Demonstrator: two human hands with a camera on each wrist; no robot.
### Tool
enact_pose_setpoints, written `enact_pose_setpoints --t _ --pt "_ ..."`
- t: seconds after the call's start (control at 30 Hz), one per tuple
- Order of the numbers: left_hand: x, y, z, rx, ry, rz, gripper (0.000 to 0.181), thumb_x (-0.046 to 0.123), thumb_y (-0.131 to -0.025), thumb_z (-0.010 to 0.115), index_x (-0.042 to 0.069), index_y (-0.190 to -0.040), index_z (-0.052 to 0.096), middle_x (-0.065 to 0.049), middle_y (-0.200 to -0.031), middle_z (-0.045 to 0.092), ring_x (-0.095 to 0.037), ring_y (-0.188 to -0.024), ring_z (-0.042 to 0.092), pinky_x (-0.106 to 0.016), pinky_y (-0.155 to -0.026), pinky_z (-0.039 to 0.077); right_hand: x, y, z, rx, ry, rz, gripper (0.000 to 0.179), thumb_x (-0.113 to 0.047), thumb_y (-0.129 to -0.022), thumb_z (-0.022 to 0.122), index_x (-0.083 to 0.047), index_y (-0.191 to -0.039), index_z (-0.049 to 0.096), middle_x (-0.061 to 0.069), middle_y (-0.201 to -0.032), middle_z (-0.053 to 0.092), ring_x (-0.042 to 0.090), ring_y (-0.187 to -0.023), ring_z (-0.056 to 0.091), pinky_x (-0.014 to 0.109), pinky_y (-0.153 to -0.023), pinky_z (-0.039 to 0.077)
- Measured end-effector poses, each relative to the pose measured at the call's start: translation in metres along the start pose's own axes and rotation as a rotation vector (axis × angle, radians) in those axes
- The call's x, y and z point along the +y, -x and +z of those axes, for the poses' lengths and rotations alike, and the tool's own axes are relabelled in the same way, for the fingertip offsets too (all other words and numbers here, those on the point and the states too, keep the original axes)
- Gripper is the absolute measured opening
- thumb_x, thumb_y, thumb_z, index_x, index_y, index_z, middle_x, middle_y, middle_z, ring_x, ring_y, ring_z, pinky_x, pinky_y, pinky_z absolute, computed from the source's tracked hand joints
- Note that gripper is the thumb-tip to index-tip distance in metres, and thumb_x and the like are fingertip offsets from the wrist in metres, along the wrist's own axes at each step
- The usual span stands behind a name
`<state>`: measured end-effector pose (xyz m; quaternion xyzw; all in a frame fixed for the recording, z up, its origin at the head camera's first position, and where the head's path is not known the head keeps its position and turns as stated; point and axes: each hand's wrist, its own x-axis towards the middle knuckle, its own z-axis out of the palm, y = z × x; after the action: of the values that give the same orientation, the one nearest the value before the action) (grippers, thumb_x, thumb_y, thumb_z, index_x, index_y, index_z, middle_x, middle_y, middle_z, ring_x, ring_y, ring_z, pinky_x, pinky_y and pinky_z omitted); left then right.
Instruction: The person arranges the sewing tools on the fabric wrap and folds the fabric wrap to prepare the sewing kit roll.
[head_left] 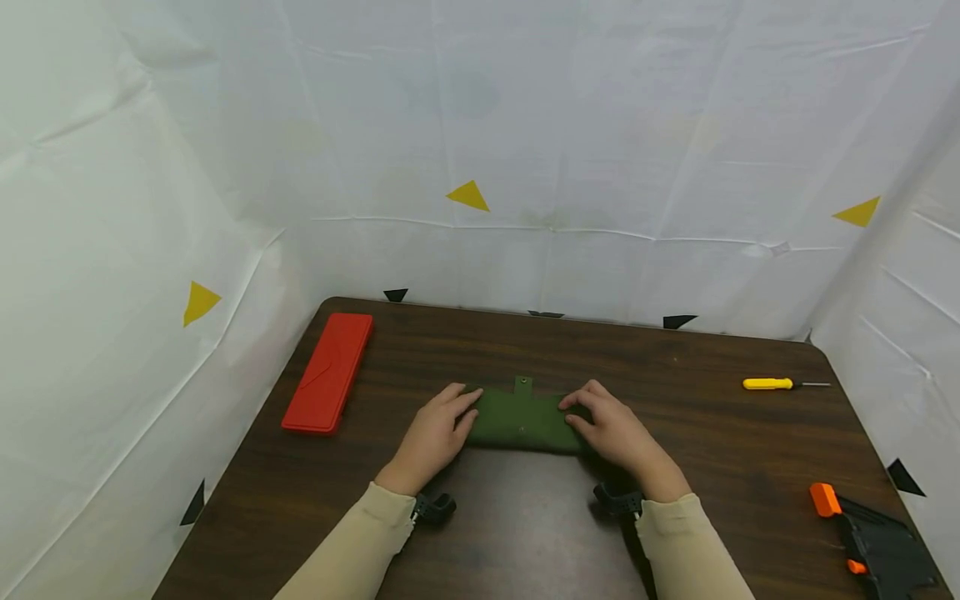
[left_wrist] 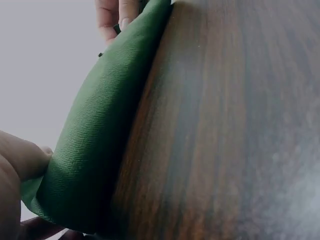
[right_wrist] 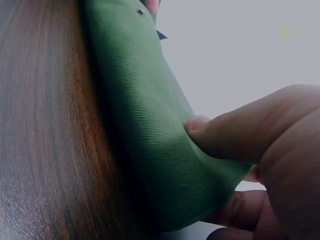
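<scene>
A green fabric pouch (head_left: 517,423), folded into a long flat shape, lies near the middle of the table, its small snap tab (head_left: 522,385) sticking out from the far edge. At its left end, my left hand (head_left: 437,429) pinches the cloth; in the left wrist view the thumb (left_wrist: 30,157) is on top and fingers show below. The right end is pinched by my right hand (head_left: 618,429). Its thumb (right_wrist: 225,132) presses into the fabric while other fingers curl beneath, as the right wrist view shows. A metal snap stud (right_wrist: 140,11) is visible on the pouch.
On the dark wooden table (head_left: 525,525), a red case (head_left: 330,372) lies at the far left. A yellow-handled screwdriver (head_left: 772,384) lies at the far right. Nearer on that side is a black and orange tool (head_left: 873,533). White sheeting (head_left: 570,150) surrounds the back and sides.
</scene>
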<state>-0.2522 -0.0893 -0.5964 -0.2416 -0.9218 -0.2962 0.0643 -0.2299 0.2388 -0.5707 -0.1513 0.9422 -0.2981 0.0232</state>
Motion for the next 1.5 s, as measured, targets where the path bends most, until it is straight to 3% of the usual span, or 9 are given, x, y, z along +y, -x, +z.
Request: enact_pose_setpoints --t 0.37,0.5,0.63,0.77,0.87,1.03,1.1,1.27,1.5 --pt "-0.001 0.001 0.004 -0.027 -0.133 0.035 0.034 0.018 -0.107 0.072 0.015 -0.141 0.07 -0.016 -0.156 0.054 -0.034 -0.137 0.053 -0.052 -0.108 0.054 -0.002 0.001 -0.004 -0.045 -0.052 0.005 0.025 -0.016 -0.105 0.075 -0.015 -0.13 0.075 0.007 -0.128 0.056 0.024 -0.115 0.065 0.05 -0.099 0.056" --pt "0.005 0.002 0.003 -0.048 -0.209 0.191 0.048 0.004 -0.106 0.068 0.017 -0.152 0.062 -0.011 -0.171 0.044 -0.034 -0.157 0.045 -0.059 -0.126 0.042 -0.003 0.002 -0.005 -0.031 -0.041 -0.024 0.025 -0.017 -0.103 0.077 -0.015 -0.128 0.076 0.014 -0.139 0.049 0.031 -0.122 0.063 0.053 -0.101 0.057" --pt "0.013 0.006 0.001 -0.125 -0.248 0.308 0.059 -0.006 -0.104 0.063 0.019 -0.157 0.059 -0.002 -0.165 0.056 -0.024 -0.155 0.052 -0.064 -0.135 0.026 -0.003 0.002 -0.009 -0.005 0.014 -0.03 0.026 -0.023 -0.1 0.081 -0.016 -0.125 0.077 0.011 -0.134 0.056 0.031 -0.12 0.058 0.054 -0.1 0.055" --pt "0.023 0.006 0.003 -0.193 -0.259 0.264 0.057 0.003 -0.104 0.062 0.019 -0.159 0.058 -0.001 -0.159 0.061 -0.021 -0.152 0.055 -0.059 -0.138 0.021 -0.001 0.003 -0.015 -0.002 0.075 0.028 0.032 -0.028 -0.103 0.077 -0.014 -0.131 0.073 0.01 -0.131 0.065 0.033 -0.117 0.056 0.063 -0.099 0.05" --pt "0.03 0.006 0.006 -0.232 -0.216 0.236 0.055 0.021 -0.111 0.06 0.018 -0.165 0.049 -0.005 -0.158 0.057 -0.023 -0.151 0.054 -0.05 -0.136 0.03 0.0 0.004 -0.024 0.023 0.039 0.072 0.041 -0.022 -0.108 0.07 -0.006 -0.145 0.063 0.016 -0.136 0.068 0.043 -0.126 0.057 0.072 -0.104 0.043" --pt "0.035 0.01 0.011 -0.244 -0.201 0.222 0.06 0.045 -0.113 0.059 0.023 -0.167 0.046 -0.008 -0.164 0.051 -0.031 -0.158 0.045 -0.057 -0.133 0.035 -0.019 0.007 -0.044 0.121 -0.159 0.104 0.039 -0.01 -0.113 0.058 0.0 -0.15 0.053 0.022 -0.133 0.071 0.043 -0.127 0.065 0.063 -0.105 0.053" --pt "0.034 0.011 0.011 -0.252 -0.191 0.205 0.06 0.047 -0.112 0.059 0.024 -0.166 0.048 -0.009 -0.169 0.048 -0.033 -0.163 0.038 -0.06 -0.134 0.031 -0.033 0.002 -0.046 0.1 -0.279 0.112 0.035 -0.012 -0.114 0.056 -0.003 -0.148 0.054 0.021 -0.127 0.071 0.041 -0.121 0.067 0.053 -0.098 0.057" --pt "0.03 0.012 0.011 -0.269 -0.184 0.176 0.061 0.048 -0.111 0.06 0.025 -0.166 0.047 -0.007 -0.174 0.043 -0.034 -0.168 0.029 -0.062 -0.136 0.026 -0.062 -0.027 -0.03 -0.052 -0.484 0.139 0.039 -0.024 -0.115 0.056 -0.01 -0.151 0.049 0.015 -0.109 0.063 0.039 -0.102 0.067 0.047 -0.088 0.059" --pt "0.03 0.012 0.011 -0.262 -0.166 0.2 0.058 0.04 -0.112 0.062 0.021 -0.165 0.048 -0.01 -0.173 0.044 -0.037 -0.167 0.031 -0.064 -0.133 0.03 -0.054 -0.061 0.009 -0.109 -0.342 0.255 0.05 -0.027 -0.114 0.059 -0.009 -0.158 0.047 0.015 -0.112 0.068 0.026 -0.091 0.067 0.039 -0.078 0.057"
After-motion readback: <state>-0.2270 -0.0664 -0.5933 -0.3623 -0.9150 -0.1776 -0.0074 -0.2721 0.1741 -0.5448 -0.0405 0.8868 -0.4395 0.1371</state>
